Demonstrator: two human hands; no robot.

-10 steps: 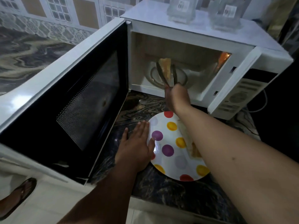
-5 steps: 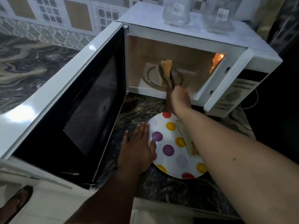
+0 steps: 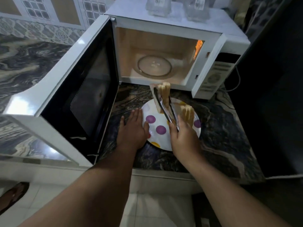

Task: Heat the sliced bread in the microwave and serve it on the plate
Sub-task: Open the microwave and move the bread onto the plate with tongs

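Observation, head view. The microwave [image 3: 177,51] stood on the dark marbled counter [image 3: 221,128] with its door [image 3: 78,89] swung fully open to the left. Interior lit; the glass turntable [image 3: 155,67] lay bare inside the cavity.

The spotted plate [image 3: 157,133] sat on the counter directly in front of the microwave opening, just below its front edge. One bread slice [image 3: 186,114] rested on the right part of the plate, on the side away from the microwave door; motion blur doubled its edges.

The right hand [image 3: 183,140] was over the near right part of the plate, fingers curled round the handle end of metal tongs [image 3: 165,108]. The tongs pointed away from the person toward the microwave front. Their arms were pressed onto a second bread slice [image 3: 161,94], held on edge above the far rim of the plate, just outside the microwave cavity. Whether that slice touched the plate could not be told because of blur.

The left hand [image 3: 133,130] lay flat at the plate's left rim, on the side nearest the microwave door, fingers straight and close together, thumb [image 3: 146,126] lying onto the plate edge.

Two clear glass containers [image 3: 177,5] stood on top of the microwave. A cable [image 3: 236,86] ran out at the microwave's right side. Patterned tiles [image 3: 49,18] covered the wall to the left of the microwave.
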